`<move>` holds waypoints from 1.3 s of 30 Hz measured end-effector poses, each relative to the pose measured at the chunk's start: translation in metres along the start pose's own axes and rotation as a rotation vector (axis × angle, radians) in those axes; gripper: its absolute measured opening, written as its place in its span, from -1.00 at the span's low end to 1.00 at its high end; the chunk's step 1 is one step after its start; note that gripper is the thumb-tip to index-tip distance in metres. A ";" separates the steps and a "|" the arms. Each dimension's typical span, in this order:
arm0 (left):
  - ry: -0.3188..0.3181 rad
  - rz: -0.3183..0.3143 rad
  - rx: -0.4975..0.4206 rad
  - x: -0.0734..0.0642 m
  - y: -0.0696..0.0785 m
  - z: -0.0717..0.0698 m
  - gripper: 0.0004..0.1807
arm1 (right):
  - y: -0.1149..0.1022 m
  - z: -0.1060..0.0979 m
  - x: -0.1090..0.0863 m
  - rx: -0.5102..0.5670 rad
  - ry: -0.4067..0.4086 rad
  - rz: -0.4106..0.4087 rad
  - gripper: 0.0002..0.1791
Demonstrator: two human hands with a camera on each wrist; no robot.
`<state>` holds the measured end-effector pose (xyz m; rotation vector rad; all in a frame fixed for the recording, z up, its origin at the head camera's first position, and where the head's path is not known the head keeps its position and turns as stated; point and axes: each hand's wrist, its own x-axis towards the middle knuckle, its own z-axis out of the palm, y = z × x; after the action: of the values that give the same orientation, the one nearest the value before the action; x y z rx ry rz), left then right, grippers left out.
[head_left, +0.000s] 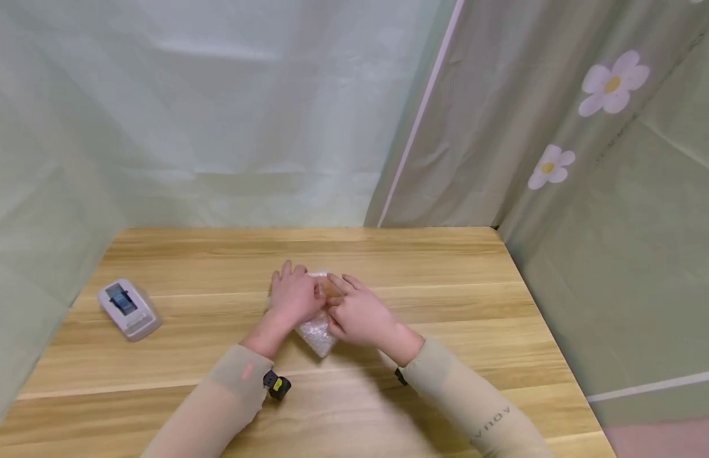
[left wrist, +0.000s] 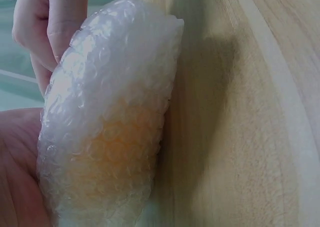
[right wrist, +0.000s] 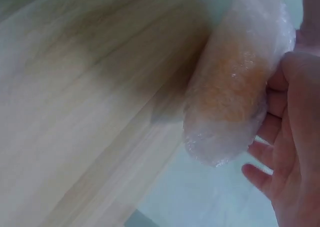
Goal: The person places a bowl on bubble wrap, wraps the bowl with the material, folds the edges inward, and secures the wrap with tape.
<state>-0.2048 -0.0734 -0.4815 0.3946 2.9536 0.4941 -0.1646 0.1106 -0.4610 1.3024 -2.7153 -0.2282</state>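
Note:
A package in clear bubble wrap [head_left: 317, 334] lies on the wooden table between both hands, with something orange-brown showing through the wrap [left wrist: 115, 142]. What is inside cannot be made out. My left hand [head_left: 294, 297] holds the package from its left side, thumb and curled fingers bent over its top. From the right, my right hand [head_left: 363, 315] grips it, the thumb against the wrap [right wrist: 235, 82] and the index finger reaching over the top toward the left hand. Part of the package is hidden beneath both hands.
A white device with a dark blue insert [head_left: 129, 310], resembling a tape dispenser, rests on the table [head_left: 446, 267] at the left. Pale fabric curtains [head_left: 245, 114] surround the table's back and sides. A black wrist strap [head_left: 277, 385] shows at the left sleeve.

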 end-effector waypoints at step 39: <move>-0.096 0.181 -0.130 0.005 -0.010 -0.014 -0.62 | -0.003 0.001 0.006 -0.029 -0.052 0.007 -0.65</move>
<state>-0.2139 -0.0857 -0.4721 0.6546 2.7882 0.6639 -0.1660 0.1042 -0.4623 1.2968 -2.7487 -0.3034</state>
